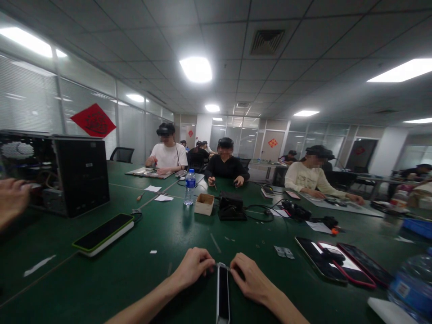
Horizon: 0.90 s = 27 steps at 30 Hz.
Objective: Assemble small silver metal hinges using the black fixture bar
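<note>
At green table [111,279], two hands [197,265] [248,275], holding one bar [222,294]

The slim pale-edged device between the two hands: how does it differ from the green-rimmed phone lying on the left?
Edges: the slim device has a pale, silvery border; the green-rimmed phone has a bright green one. Shape: the device looks narrow, the phone broader. Place: the device sits between the left hand and right hand; the phone lies apart from them, on a white object. Both are long, with dark faces.
</note>
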### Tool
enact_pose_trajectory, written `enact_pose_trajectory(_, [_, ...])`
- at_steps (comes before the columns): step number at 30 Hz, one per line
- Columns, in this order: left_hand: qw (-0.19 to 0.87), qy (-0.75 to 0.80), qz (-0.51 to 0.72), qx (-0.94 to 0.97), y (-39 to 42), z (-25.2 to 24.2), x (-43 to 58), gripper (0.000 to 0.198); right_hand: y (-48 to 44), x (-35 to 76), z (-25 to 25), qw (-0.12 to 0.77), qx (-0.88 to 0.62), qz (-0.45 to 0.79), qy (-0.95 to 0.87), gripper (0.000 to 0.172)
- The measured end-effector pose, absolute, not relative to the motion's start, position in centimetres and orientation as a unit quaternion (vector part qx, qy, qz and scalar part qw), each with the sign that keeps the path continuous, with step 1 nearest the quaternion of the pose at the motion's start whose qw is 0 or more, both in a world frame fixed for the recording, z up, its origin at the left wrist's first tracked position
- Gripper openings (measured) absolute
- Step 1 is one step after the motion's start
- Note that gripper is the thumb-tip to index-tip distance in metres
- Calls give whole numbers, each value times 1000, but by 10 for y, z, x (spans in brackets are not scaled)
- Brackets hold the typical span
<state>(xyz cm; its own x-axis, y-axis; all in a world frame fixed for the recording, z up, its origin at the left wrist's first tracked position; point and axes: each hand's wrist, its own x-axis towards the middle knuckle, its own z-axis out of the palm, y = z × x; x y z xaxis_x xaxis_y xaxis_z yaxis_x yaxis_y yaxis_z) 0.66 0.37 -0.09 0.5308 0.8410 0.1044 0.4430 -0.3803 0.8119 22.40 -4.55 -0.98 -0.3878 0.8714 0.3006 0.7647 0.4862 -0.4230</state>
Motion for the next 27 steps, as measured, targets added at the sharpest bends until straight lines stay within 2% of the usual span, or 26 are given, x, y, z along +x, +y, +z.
enact_pose_trajectory(14, [514,438,294,676,2,7,19,46,-43,229,-4,271,-465,63,-840,6])
enact_pose_trajectory(20, [585,447,294,610,-1,12,19,44,-44,231,-4,271,-463,67,-841,6])
enact_pose_trajectory(27, [635,442,294,562,4,5,17,33,-45,227,-4,279,-469,91,-833,8])
